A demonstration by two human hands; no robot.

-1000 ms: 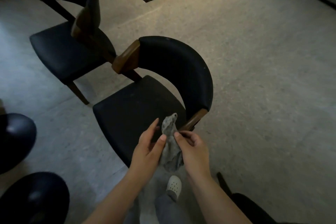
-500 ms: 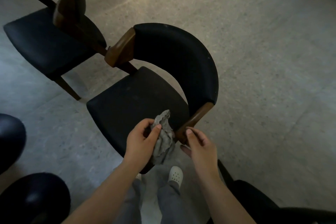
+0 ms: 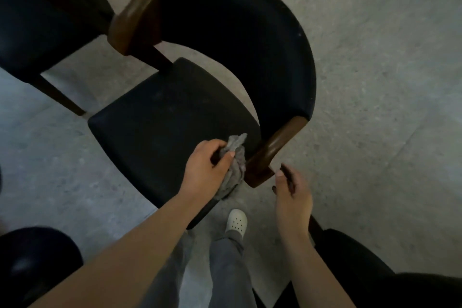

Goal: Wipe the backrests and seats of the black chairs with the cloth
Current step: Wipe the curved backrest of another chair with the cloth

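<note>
A black chair fills the middle of the view, with a padded seat (image 3: 162,117), a curved black backrest (image 3: 262,40) and brown wooden arm ends. My left hand (image 3: 205,170) grips a crumpled grey cloth (image 3: 236,157) over the seat's near right corner. My right hand (image 3: 292,195) hovers just right of the near wooden arm end (image 3: 272,150), fingers loosely curled, holding nothing.
A second black chair (image 3: 37,22) stands at the upper left, close to the first. Dark rounded seats sit at the lower left (image 3: 32,257) and lower right (image 3: 370,272). My grey trouser legs and a white shoe (image 3: 236,220) are below. Speckled grey floor (image 3: 375,82) spreads to the right.
My right hand let go of the cloth and drew off to the right; my left hand now holds it alone. The view moved closer to the chair.
</note>
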